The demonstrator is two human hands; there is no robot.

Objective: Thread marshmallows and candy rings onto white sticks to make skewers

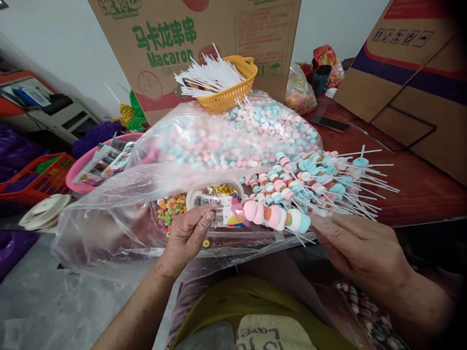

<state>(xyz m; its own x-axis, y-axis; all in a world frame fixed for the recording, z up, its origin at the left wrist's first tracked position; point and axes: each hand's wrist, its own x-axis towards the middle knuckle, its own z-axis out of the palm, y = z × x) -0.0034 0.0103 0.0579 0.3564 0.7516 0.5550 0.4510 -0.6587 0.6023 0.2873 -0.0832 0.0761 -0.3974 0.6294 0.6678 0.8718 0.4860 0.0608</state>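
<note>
My left hand (188, 238) pinches the end of a clear printed wrapper bag (233, 215) between thumb and fingers. In my right hand (365, 250) is the stick end of a marshmallow skewer (275, 218), with pink, white and blue pieces and small gummy rings between them. The skewer's pink tip is at the bag's mouth; how far inside it sits I cannot tell. Behind my hands stands a white tub (189, 197) with gold twist ties and wrappers. Several finished skewers lie in a pile (314, 180) beyond my right hand.
Loose marshmallows (270, 121) fill a large clear plastic bag (109, 214). A yellow basket (229, 97) of white sticks rests on them. Gummy rings (171, 209) lie left of the tub. A pink basin (75, 177), a phone (330, 123) and cardboard boxes (219, 29) surround the work area.
</note>
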